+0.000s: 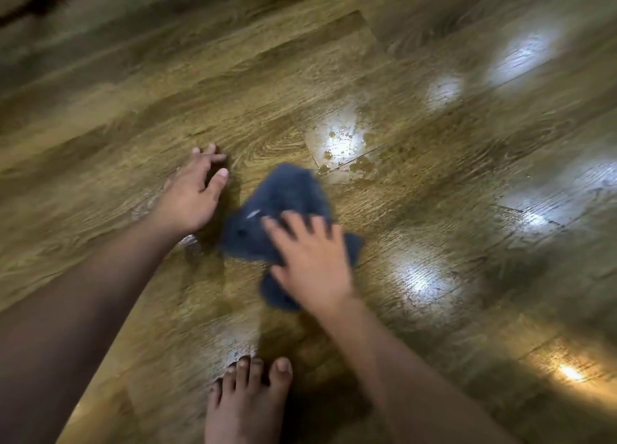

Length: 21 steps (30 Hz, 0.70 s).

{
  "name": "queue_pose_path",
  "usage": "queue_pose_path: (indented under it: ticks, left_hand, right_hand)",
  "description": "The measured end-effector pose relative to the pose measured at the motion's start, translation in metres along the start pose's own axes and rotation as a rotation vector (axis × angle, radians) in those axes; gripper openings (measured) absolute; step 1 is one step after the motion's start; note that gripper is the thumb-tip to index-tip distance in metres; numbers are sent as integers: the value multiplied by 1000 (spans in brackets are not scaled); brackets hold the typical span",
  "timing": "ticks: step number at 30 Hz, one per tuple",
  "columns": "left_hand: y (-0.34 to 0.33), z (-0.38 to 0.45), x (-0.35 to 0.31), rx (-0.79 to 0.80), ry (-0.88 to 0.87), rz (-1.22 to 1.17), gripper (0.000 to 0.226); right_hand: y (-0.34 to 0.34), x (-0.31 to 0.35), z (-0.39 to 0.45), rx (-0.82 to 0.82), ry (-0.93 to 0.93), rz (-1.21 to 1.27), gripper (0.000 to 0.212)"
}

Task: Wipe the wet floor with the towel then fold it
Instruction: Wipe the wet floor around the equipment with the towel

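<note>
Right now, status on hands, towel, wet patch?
Right hand flat on the blue towel, fingers spread. Left hand open, braced on the floor. Droplets unwiped just beyond the towel. Bare foot close behind; nothing in the way.

Legible text: I find none anywhere in my head view.
Towel (287, 206): I read no brand, number or care wording; a small pale sliver on the cloth, just beyond the fingertips of the right hand (310, 260), might be a tag, but it is too blurred for me to tell.
Floor (300, 93): beyond the towel I see only wood-grain pattern and bright glare, no printed marks, numbers or signs.
Far corner, well beyond the towel to its left: too dark and smeared for me to read anything.
Near edge, on my side of the towel: no lettering shows.
</note>
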<state>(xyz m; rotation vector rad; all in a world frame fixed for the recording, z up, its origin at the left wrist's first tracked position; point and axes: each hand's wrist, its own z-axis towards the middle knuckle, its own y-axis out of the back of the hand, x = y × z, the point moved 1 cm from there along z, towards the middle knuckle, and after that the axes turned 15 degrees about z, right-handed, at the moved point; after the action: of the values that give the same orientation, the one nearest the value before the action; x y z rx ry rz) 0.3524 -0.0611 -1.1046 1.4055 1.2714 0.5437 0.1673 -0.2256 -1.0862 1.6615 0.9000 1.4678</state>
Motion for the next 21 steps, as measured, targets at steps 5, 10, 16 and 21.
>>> queue_pose_path:
  ticks: [5, 10, 16, 21]
  left_hand:
    - [7, -5, -3, 58, 20, 122, 50]
    - [4, -10, -15, 38, 69, 128, 53]
    - [1, -9, -24, -3, 80, 170, 53]
    - [8, -2, -21, -25, 182, 1, 53]
  right_hand:
    - [75, -142, -46, -216, -504, -44, 75]
    - [106, -196, -65, -416, -861, -33, 63]
    - [64, -111, -2, -472, -973, -55, 69]
    - [-8, 41, 48, -113, -484, 14, 66]
